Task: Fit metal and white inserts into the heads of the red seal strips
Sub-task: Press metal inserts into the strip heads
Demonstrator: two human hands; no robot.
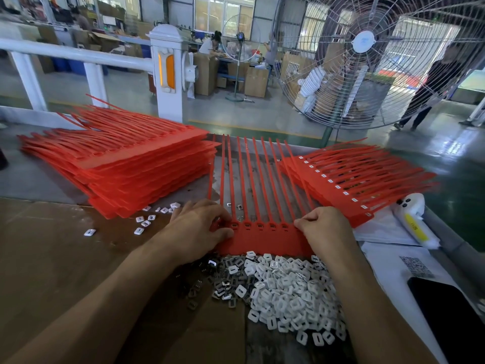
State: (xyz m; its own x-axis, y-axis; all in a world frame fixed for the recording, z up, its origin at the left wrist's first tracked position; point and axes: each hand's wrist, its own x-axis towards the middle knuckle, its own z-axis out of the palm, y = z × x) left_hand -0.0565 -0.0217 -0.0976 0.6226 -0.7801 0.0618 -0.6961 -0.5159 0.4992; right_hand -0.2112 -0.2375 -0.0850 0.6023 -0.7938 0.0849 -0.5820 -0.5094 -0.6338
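The left hand (199, 227) curls its fingertips onto the leftmost head of the red seal strip sheet (262, 241), probably seating an insert, though any piece under them is hidden. The right hand (324, 227) pinches the sheet's right edge, steadying it. Both wrists arch over the heap of white inserts (291, 287) and metal inserts (223, 282), kept within reach just below the sheet.
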